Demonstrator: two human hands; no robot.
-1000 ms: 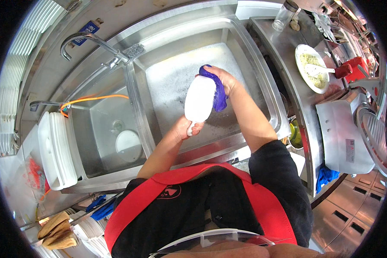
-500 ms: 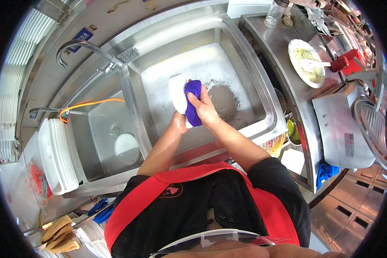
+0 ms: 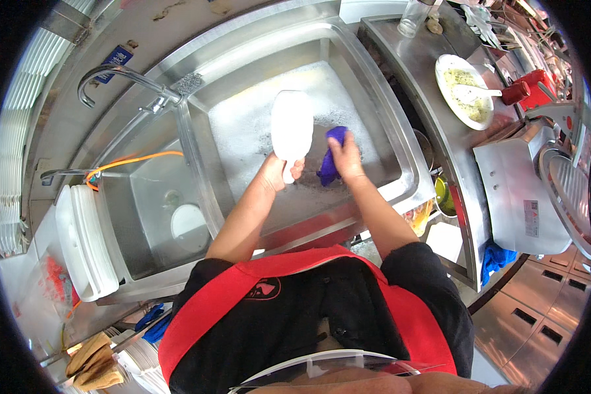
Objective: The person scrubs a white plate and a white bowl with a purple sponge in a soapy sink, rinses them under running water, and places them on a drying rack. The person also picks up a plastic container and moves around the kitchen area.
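My left hand (image 3: 281, 171) is closed round the narrow handle of a white, paddle-shaped utensil (image 3: 292, 125). Its broad rounded end points away from me over the soapy water (image 3: 243, 118) in the large steel sink (image 3: 203, 172). I cannot tell whether the utensil is flat or hollow. To its right, my right hand (image 3: 347, 157) grips a bunched purple cloth (image 3: 332, 155), held apart from the utensil. Both hands are above the water, where foam has parted from a darker patch.
The smaller left basin (image 3: 144, 223) holds a white round item (image 3: 189, 222). A tap (image 3: 121, 69) stands behind it; white trays (image 3: 85, 243) lean at its left. On the right counter sit a plate of food (image 3: 465, 92) with a white spoon and a steel machine (image 3: 525, 190).
My right hand and the purple cloth have come off the white utensil and moved right. The utensil has turned, showing its broad face, and shifted slightly right.
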